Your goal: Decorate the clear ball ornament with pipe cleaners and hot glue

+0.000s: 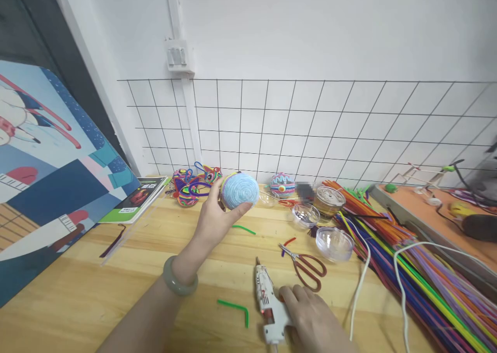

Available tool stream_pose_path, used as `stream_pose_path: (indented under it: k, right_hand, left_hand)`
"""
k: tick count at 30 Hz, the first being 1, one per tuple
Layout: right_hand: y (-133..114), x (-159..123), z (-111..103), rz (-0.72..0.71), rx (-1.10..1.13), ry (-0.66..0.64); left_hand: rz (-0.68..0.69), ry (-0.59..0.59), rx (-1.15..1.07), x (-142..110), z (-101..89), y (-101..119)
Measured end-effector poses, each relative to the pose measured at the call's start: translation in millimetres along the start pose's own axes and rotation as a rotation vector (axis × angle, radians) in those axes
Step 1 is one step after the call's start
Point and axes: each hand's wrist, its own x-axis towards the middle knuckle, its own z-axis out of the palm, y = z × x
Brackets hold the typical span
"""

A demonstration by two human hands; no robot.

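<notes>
My left hand (pixel 217 208) is closed around a ball (pixel 240 190) covered in coiled light blue chenille stem, lifted above the table. Some purple and yellow shows at the ball's left edge. Low in the view, my right hand (pixel 310 311) has its fingers curled at the handle of a white hot glue gun (pixel 267 301), whose nozzle points away from me. Scissors (pixel 306 265) with brown handles lie partly spread beyond that hand. A bent green pipe cleaner (pixel 236 308) rests left of the glue gun, and another green piece (pixel 244 230) lies below the ball.
Clear plastic cups (pixel 334 243) and a lidded round container (pixel 329 202) stand right of centre. Bundled colourful pipe cleaners (pixel 423 285) and a white cable (pixel 363 275) fill the right. Finished colourful crafts (pixel 188 192) sit at the back; a picture board (pixel 58 161) leans at left.
</notes>
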Motion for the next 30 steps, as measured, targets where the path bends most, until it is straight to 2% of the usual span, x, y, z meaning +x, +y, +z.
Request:
stream_pose_path:
  k: [2, 4, 8, 10, 14, 17, 20, 22, 25, 30]
  right_hand:
    - [2, 3, -15, 0.042, 0.121, -0.026]
    - [6, 8, -32, 0.084, 0.322, 0.018]
    - [15, 13, -54, 0.158, 0.797, 0.367]
    - [16, 10, -60, 0.177, 0.927, 0.45]
    - [12, 2, -68, 0.127, 0.962, 0.388]
    - [8, -2, -71, 0.145, 0.961, 0.362]
    - [10, -4, -69, 0.192, 0.981, 0.356]
    - [12, -4, -68, 0.229, 0.981, 0.384]
    - [15, -1, -67, 0.278, 1.016, 0.478]
    - [14, 13, -63, 0.335, 1.167, 0.581]
  left_hand:
    - [-0.005, -0.007, -0.001, 1, 0.0, -2]
    - [-0.006, -0.016, -0.006, 3, 0.1, -4]
    - [-0.02, -0.022, 0.038, 3, 3.7, -9]
    - [-0.032, -0.042, 0.093, 1, 7.6, -11]
    - [-0.046, -0.178, 0.188, -9, 16.9, -12]
    - [-0.066, -0.274, 0.206, -13, 22.5, -11]
    - [-0.093, -0.32, 0.156, -14, 26.5, -13]
    - [-0.139, -0.355, 0.07, -15, 29.3, -14]
    - [-0.23, -0.467, -0.111, -19, 34.9, -15]
    - [-0.312, -0.653, -0.287, -37, 48.8, -11]
